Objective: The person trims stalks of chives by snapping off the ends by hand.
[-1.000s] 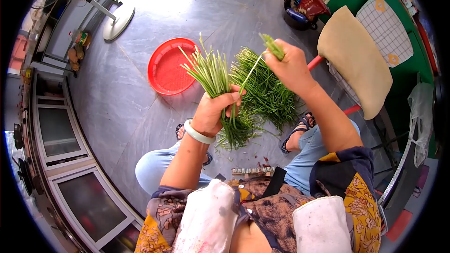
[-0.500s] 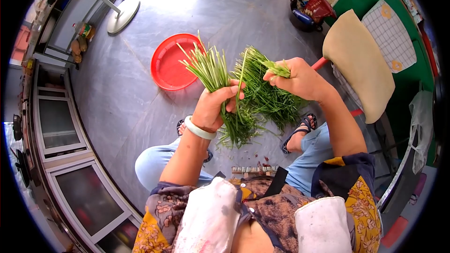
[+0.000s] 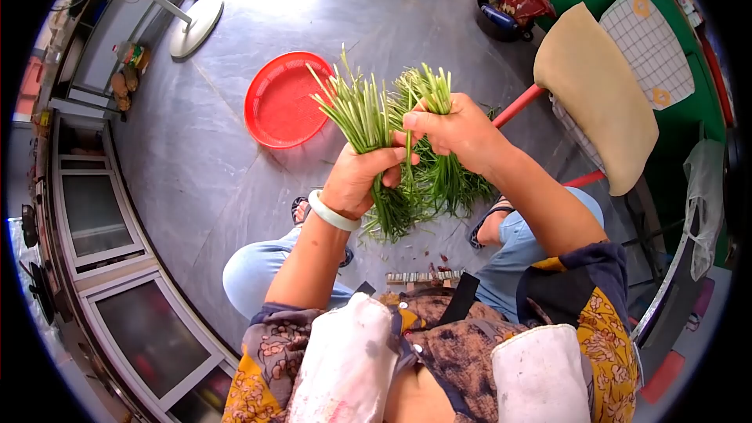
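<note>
My left hand point(image 3: 360, 176) is closed round a thick bunch of chives point(image 3: 354, 117). Their pale cut ends point up and their green leaves hang below the fist. Beside it, my right hand point(image 3: 462, 133) is wrapped round a smaller bunch of chives point(image 3: 435, 88), also with its pale ends upward. Between the two hands runs a single stalk point(image 3: 408, 153), near my left fingertips. Beneath them a loose heap of chives point(image 3: 454, 188) lies on the floor, partly hidden by my hands.
A red plastic basket point(image 3: 283, 102) stands on the grey floor, ahead and to the left. To the right is a seat with a tan cushion point(image 3: 599, 102) and red legs. Glass-fronted cabinets point(image 3: 149, 329) line the left side; a fan base point(image 3: 197, 27) stands farther off.
My right hand has moved left and slightly down, close to my left hand. The chives in it, slanted before, now stand upright. My left hand keeps its bunch.
</note>
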`<move>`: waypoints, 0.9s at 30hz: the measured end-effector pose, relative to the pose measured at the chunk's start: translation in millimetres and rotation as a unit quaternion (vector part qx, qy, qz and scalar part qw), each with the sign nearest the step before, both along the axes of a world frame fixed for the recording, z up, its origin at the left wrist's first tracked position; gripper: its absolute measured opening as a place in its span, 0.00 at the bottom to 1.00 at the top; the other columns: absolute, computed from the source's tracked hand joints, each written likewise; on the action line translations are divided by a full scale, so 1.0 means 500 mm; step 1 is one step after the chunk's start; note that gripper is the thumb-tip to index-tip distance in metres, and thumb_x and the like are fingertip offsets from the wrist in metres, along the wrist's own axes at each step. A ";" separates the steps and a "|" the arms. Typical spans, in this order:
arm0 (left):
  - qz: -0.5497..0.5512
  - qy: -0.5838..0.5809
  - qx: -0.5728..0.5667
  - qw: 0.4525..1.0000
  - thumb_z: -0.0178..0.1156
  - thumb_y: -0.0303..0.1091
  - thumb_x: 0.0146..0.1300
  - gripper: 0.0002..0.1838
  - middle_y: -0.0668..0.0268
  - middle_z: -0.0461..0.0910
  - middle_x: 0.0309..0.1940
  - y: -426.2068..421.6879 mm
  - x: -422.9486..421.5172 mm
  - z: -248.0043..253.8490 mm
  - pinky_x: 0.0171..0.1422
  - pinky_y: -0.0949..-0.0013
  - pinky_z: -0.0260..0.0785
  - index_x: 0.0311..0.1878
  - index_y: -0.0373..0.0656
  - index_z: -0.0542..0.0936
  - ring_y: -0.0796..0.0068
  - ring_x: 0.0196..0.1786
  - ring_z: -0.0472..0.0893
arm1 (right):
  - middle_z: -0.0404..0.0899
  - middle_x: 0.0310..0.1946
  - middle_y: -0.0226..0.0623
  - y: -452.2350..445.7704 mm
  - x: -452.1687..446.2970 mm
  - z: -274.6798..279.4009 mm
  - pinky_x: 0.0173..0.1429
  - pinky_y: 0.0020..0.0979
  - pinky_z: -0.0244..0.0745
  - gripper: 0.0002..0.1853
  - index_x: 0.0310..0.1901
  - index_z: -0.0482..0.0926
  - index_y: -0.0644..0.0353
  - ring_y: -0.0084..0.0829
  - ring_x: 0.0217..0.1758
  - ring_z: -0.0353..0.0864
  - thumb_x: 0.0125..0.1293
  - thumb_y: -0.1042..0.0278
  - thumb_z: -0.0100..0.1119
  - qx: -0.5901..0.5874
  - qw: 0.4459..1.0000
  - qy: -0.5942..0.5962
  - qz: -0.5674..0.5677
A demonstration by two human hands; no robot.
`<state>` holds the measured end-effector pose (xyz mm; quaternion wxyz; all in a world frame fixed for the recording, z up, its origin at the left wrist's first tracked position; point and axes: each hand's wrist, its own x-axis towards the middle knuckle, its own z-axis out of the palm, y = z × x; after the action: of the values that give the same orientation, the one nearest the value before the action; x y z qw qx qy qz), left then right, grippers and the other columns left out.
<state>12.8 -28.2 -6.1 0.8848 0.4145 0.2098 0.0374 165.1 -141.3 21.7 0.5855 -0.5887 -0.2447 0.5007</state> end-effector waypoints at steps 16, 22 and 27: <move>-0.023 0.034 0.000 0.999 0.61 0.30 0.59 0.14 0.58 0.82 0.33 0.002 -0.001 -0.005 0.24 0.79 0.60 0.48 0.38 0.75 0.82 0.19 0.68 | 0.73 0.23 0.27 -0.004 0.010 -0.025 0.21 0.22 0.55 0.10 0.31 0.79 0.59 0.16 0.18 0.63 0.62 0.61 0.64 -0.027 0.997 0.057 -0.053; -0.039 0.037 0.044 0.998 0.64 0.28 0.56 0.14 0.58 0.82 0.33 -0.008 0.001 -0.007 0.24 0.79 0.61 0.46 0.39 0.75 0.82 0.19 0.69 | 0.74 0.23 0.27 -0.004 0.013 -0.021 0.22 0.22 0.57 0.10 0.31 0.79 0.59 0.17 0.18 0.63 0.62 0.61 0.64 -0.025 0.996 0.048 -0.071; -0.039 0.027 0.024 0.999 0.62 0.29 0.56 0.12 0.57 0.82 0.32 -0.002 -0.001 -0.012 0.22 0.79 0.61 0.43 0.39 0.75 0.82 0.18 0.69 | 0.76 0.24 0.28 -0.006 0.030 -0.019 0.22 0.22 0.57 0.09 0.32 0.80 0.59 0.16 0.18 0.64 0.63 0.63 0.63 0.004 0.996 0.064 -0.063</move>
<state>12.0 -29.3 -12.1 0.8692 0.4445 0.2164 -0.0030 180.0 -144.3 12.1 0.6325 -0.5677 -0.1710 0.4985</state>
